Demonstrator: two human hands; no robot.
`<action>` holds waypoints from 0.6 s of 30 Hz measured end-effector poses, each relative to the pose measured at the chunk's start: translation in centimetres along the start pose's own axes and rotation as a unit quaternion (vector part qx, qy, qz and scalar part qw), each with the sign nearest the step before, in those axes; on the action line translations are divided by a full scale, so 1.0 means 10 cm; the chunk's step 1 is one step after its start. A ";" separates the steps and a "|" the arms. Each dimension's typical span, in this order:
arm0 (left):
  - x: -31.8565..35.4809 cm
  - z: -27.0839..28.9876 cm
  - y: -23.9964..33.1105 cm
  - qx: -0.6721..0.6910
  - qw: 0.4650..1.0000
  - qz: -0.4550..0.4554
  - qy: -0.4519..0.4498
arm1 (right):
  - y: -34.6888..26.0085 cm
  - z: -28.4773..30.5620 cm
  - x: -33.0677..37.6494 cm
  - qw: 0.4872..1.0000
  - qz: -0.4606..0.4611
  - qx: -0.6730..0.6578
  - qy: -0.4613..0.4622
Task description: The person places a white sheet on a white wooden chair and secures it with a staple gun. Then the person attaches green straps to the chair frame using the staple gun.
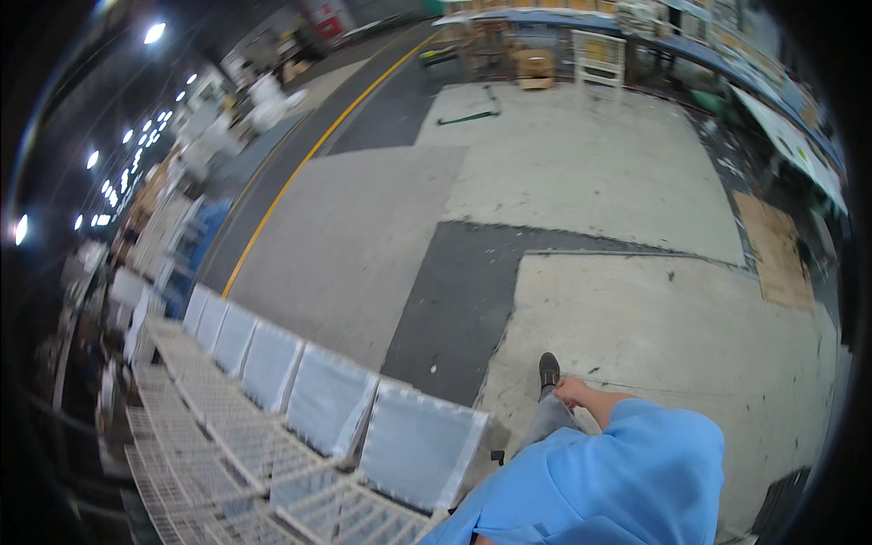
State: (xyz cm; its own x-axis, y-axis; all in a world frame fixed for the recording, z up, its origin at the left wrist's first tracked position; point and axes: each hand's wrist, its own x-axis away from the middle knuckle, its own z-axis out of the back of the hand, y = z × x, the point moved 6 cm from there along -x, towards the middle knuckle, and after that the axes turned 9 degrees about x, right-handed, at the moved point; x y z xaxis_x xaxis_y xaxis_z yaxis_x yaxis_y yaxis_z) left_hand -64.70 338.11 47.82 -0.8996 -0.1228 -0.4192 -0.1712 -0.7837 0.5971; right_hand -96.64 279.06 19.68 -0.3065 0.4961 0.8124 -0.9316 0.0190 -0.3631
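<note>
My right hand [570, 392] hangs in front of my leg, just beside my dark shoe [549, 369]. Its fingers look curled together, and whatever they may hold is too small or hidden to make out. The bare forearm comes out of a light blue sleeve [668, 436]. My left hand does not show; the blue shirt fills the lower edge. Close on my left, a long wire-grid rack [245, 436] carries a row of white-edged, pale blue-grey framed panels [422, 442], standing upright along its side. A small black piece [497, 457] shows between the nearest panel and my leg.
Pale sheets [590, 173] cover parts of the dark grey floor, their edges overlapping. A yellow line [300, 168] runs along the far left. A green T-shaped bar [472, 117] lies ahead. Workbenches line the far right, near a brown board [775, 250] and cardboard box [535, 68].
</note>
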 end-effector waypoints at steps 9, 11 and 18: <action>1.16 -3.72 2.32 0.117 0.832 0.188 -0.508 | 1.40 1.82 -0.53 0.993 -0.116 -0.015 0.006; 1.48 -4.30 2.87 0.121 0.751 0.230 -0.607 | 1.64 2.49 -0.65 0.985 -0.160 -0.054 0.040; 1.73 -5.65 4.28 0.096 0.640 0.272 -0.712 | 1.47 5.00 -1.25 0.906 -0.108 -0.334 0.238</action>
State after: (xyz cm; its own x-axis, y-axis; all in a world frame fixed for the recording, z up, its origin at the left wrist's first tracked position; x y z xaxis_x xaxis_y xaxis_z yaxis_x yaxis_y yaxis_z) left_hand -64.86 268.08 27.49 -0.2771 0.4402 0.8541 0.4004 -0.7551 0.5191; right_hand -116.27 229.73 27.02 0.1359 0.7329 0.6666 -0.5849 0.6025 -0.5430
